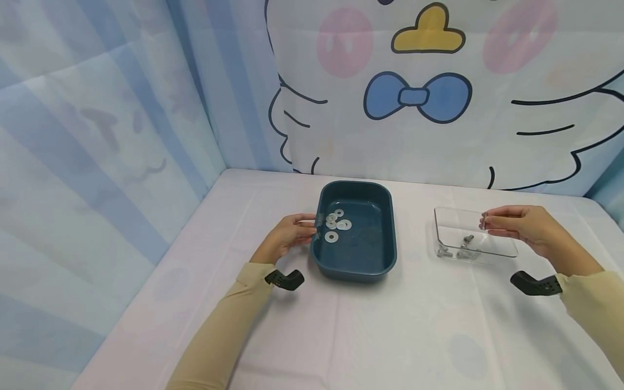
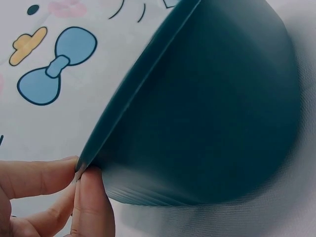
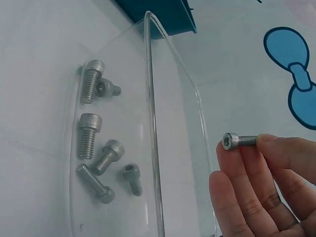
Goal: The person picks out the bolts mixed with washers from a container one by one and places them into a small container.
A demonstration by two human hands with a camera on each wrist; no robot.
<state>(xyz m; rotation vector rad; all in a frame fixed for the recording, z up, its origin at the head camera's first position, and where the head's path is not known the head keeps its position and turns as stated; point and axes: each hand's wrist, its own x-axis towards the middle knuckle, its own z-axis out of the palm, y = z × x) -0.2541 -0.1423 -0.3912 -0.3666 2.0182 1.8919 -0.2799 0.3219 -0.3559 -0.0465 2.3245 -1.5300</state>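
My left hand (image 1: 287, 234) is at the left side of a dark teal plastic bin (image 1: 358, 265). Close up, its thumb and finger pinch the bin's rim (image 2: 133, 94). Several flat metal washers (image 1: 331, 236) lie inside the bin, toward its left. Off to the right, my right hand (image 1: 528, 230) is raised over the right end of a clear plastic box (image 1: 497, 250). A socket head screw (image 3: 242, 140) is pinched between its thumb and fingers, head pointing outward. More socket head screws (image 3: 89, 136) lie loose on the box's bottom.
A white cloth covers the table (image 1: 390, 336). Bin and box stand apart with bare tablecloth between them. Behind the table hangs a printed curtain (image 1: 419, 151), and a striped one (image 1: 88, 189) runs along the left.
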